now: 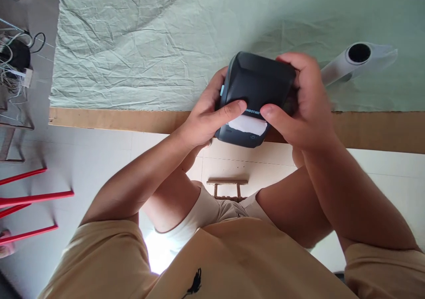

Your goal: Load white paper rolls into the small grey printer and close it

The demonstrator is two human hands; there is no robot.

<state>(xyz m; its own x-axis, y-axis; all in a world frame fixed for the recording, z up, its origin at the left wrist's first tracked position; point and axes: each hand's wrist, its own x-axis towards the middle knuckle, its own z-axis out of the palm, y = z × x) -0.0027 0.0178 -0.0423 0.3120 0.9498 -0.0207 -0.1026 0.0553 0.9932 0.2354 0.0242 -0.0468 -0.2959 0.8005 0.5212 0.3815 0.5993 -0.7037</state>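
Note:
A small dark label printer (257, 84) is held at the table's near edge, with white paper (248, 125) showing at its front slot. My left hand (207, 113) wraps its left side, thumb pressed on the lid. My right hand (300, 102) grips the right side, its thumb also on the lid near the paper. Both hands are closed round the printer.
A creased pale green cloth (149, 42) covers the table, whose wooden edge (109, 119) runs across. A white paper roll (348, 62) lies right of the printer. Cables and a dark object (15, 55) sit far left; red bars (33, 199) stand over the floor at lower left.

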